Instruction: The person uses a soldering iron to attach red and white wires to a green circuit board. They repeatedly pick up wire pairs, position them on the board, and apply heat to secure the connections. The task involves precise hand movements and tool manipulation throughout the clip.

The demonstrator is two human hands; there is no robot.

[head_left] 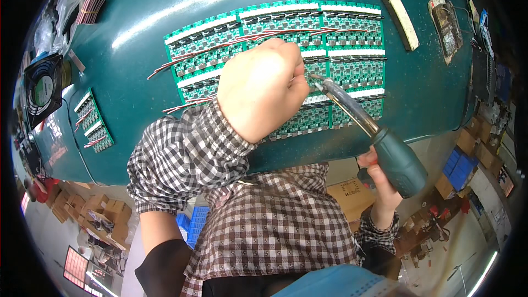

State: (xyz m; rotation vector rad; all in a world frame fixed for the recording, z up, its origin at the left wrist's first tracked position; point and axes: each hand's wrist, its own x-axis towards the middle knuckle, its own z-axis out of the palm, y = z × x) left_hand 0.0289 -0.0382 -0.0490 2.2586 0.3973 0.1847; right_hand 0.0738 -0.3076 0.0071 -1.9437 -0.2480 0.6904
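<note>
Head view: a dark green tabletop (137, 104) fills most of the upper area, its edges bowed by the lens. On it, near the middle, lies a broad panel of green circuit boards (352, 69), set in rows with white strips and dark leads along them. Below the tabletop's near edge shows a brown-and-white checked apron (280, 220). A soldering iron (399, 162) with a dark green handle slants up and leftward from the lower right, its tip over the panel, just beside the left hand; whether it touches a board cannot be told. The left hand (264, 85) is above the panel's middle, its fingers curled close together; what, if anything, they pinch is hidden. The right hand (385, 184) has its fingers closed around the iron's handle, beyond the near edge. At the upper right lies a long, curved, pale-topped strip (391, 8); farther right is a stained block (445, 27). A dark fan (44, 89) stands at the left, near a smaller group of boards (93, 121). Above the fan lies a wire bundle (89, 10). Thin red, black and white wires (275, 34) cross the panel's upper rows.
</note>
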